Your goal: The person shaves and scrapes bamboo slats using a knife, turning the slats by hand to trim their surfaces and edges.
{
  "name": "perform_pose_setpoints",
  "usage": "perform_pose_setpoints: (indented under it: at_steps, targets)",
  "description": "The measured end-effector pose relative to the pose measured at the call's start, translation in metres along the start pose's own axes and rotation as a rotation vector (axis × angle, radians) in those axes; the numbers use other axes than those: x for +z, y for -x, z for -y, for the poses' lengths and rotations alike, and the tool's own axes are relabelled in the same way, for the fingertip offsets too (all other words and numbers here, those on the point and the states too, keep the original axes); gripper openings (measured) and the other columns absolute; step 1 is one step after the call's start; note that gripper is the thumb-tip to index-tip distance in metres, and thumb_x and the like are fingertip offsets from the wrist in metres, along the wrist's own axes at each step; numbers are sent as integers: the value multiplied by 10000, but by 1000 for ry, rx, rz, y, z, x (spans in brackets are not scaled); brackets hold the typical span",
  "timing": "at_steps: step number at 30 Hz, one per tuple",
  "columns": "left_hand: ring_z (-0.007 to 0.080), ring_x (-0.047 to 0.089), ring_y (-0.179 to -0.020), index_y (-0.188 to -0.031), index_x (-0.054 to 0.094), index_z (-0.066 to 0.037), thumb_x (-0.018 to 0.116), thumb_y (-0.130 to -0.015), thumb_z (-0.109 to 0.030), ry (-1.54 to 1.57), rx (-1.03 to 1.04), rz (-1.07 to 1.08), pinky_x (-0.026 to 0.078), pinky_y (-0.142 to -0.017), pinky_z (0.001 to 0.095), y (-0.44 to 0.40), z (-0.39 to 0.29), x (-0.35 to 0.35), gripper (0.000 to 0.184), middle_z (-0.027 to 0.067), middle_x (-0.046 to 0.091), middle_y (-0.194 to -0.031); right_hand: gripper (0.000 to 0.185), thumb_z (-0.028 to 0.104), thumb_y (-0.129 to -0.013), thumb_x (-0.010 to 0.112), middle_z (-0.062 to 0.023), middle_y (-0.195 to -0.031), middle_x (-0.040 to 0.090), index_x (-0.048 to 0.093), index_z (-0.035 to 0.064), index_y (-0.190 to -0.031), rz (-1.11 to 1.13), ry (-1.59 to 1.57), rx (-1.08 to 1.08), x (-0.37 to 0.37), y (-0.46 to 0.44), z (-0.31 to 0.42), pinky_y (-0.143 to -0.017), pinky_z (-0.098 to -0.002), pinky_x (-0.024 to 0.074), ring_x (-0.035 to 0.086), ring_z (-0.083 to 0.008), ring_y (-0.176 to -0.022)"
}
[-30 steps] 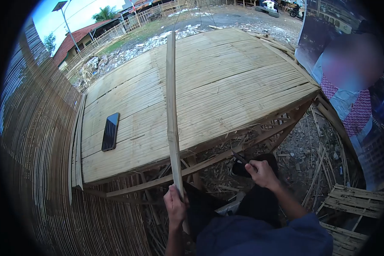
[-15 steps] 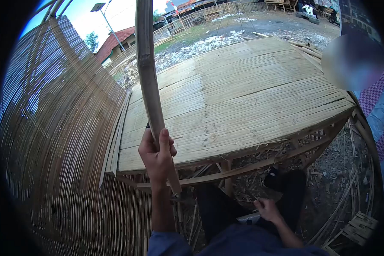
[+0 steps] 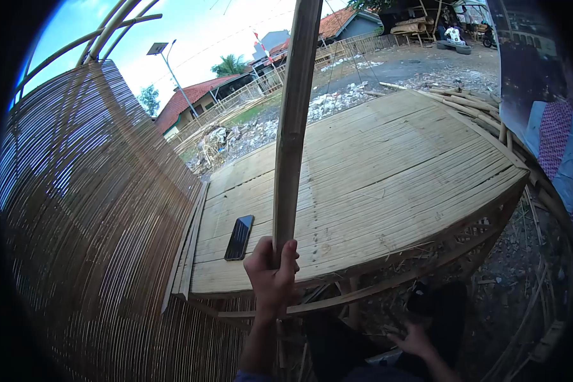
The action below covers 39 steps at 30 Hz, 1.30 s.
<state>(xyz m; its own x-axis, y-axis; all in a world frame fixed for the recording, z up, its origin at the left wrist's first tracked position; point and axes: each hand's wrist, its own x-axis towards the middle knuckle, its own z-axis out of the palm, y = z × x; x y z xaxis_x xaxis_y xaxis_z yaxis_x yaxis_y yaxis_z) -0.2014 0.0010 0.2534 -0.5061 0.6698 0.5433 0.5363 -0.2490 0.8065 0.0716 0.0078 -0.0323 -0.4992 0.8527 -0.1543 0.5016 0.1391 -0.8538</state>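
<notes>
My left hand (image 3: pixel 272 270) is wrapped round the lower part of a long split bamboo pole (image 3: pixel 290 143). The pole stands nearly upright before me, and its top runs out of view. Behind the hand, a dark phone (image 3: pixel 239 238) lies on the slatted bamboo table (image 3: pixel 388 172). Low over my lap is my right hand (image 3: pixel 417 342), with its fingers apart and pointing left; it looks dim and slightly blurred. Just below it shows part of a pale object (image 3: pixel 383 358) that I cannot make out.
A woven bamboo screen (image 3: pixel 108 191) rises along the left. Bamboo poles (image 3: pixel 471 108) lie past the table's far right corner. Patterned cloth (image 3: pixel 556 137) hangs at the right edge. Scraps and strips litter the ground under the table. A person (image 3: pixel 453 35) is far off at the back.
My view has tilted up and shifted. My left hand and the pole have moved right across the table, uncovering the phone. My right hand's fingers have spread from a closed grip.
</notes>
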Motion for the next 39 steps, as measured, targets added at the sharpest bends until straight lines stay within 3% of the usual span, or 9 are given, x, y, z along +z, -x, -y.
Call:
perform_pose_setpoints:
  at_steps: [5, 8, 11, 13, 20, 25, 28, 34, 39]
  targets:
    - [68, 503, -500, -877, 567, 10, 586, -942, -128, 60, 19, -92, 392, -432, 218, -48, 6, 1, 154, 43, 557, -646, 629, 292, -738, 737, -218, -1013, 648, 496, 34, -1259, -17, 62, -208, 2, 14, -16, -800, -424, 516, 649, -372, -929]
    - [77, 523, -544, -934, 553, 7, 539, -964, -123, 175, 106, -95, 418, -474, 227, -68, 4, 4, 134, 55, 570, -690, 677, 330, -737, 735, -234, -999, 660, 482, 37, -1292, -42, 25, -273, 15, 24, -38, -816, -428, 522, 651, -383, -934]
    - [83, 533, -635, -984, 528, 5, 490, -980, -118, 184, 247, -135, 435, -574, 241, -83, 7, 15, 130, 58, 575, -745, 667, 300, -741, 731, -222, -989, 666, 467, 60, -1304, 100, 130, 35, 13, 42, -31, -812, -431, 524, 653, -390, -916]
    - [84, 508, -745, -1100, 488, 15, 422, -993, -106, 109, 318, -75, 412, -689, 252, -89, 16, 17, 175, 39, 550, -790, 670, 286, -738, 733, -226, -983, 665, 460, 58, -1306, 127, 121, 75, 8, 44, -26, -806, -429, 527, 655, -393, -902]
    - [104, 513, -796, -1242, 435, 12, 369, -997, -93, 221, 376, -84, 441, -724, 278, -101, 27, 44, 275, 41, 522, -878, 651, 278, -756, 723, -237, -1052, 637, 444, 59, -1301, -25, -7, 62, -7, 32, -26, -845, -444, 505, 623, -402, -989]
    - [144, 551, -828, -1236, 374, -85, 342, -1009, -116, 376, 316, -83, 467, -746, 315, -105, 34, 60, 231, 76, 536, -974, 479, 130, -728, 746, -193, -916, 657, 496, 22, -1123, -203, -178, -75, -19, 25, -21, -726, -365, 522, 686, -295, -888]
    - [129, 516, -768, -1323, 329, -85, 346, -1013, -125, 344, 382, 1, 452, -738, 314, -110, 49, 56, 313, 54, 508, -940, 477, 138, -727, 746, -197, -915, 656, 500, 14, -1117, -198, -171, -83, -20, 22, -21, -731, -368, 522, 683, -311, -897]
    - [90, 443, -688, -1470, 145, -63, 378, -1029, -182, 399, 183, 42, 408, -688, 268, -122, 38, 67, 513, 4, 418, -755, 535, 150, -738, 735, -218, -941, 644, 435, 20, -1162, -175, -186, -73, -8, 22, -21, -774, -401, 516, 662, -371, -928]
    - [117, 521, -803, -1387, 181, -30, 390, -1027, -202, 335, 157, 137, 459, -768, 291, -138, 25, 55, 450, 32, 474, -833, 577, 156, -752, 728, -208, -994, 620, 375, 15, -1186, -201, -239, -74, -7, 22, -12, -819, -392, 494, 643, -349, -969]
